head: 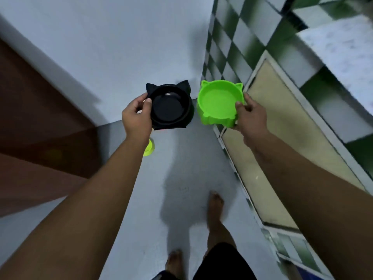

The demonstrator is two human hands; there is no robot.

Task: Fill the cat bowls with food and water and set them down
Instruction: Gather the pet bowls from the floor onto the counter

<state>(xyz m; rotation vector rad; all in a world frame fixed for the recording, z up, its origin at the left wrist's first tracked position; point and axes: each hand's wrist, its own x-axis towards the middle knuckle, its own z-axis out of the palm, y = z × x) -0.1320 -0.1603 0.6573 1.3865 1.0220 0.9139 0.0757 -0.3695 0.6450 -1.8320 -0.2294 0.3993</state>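
Black bowl (170, 107), centre of frame: looks like moulded plastic, glossy, with a bright highlight on the inner wall.
Green bowl (218, 102), just right of it: plastic by appearance, smooth, semi-matt, colour even.
Floor (181, 168), lower centre: grey, matt, faintly speckled, cement-like.
Wall tiles (228, 47), upper right: green and white checker with a glazed look and soft sheen; blurred.
Door (40, 118), left edge: brown, wood-like, dull satin.
Panel (282, 128), right: beige, flat matt, in a pale smooth frame; material cannot be told.
Countertop (333, 43), upper right corner: pale, speckled, stone-like.
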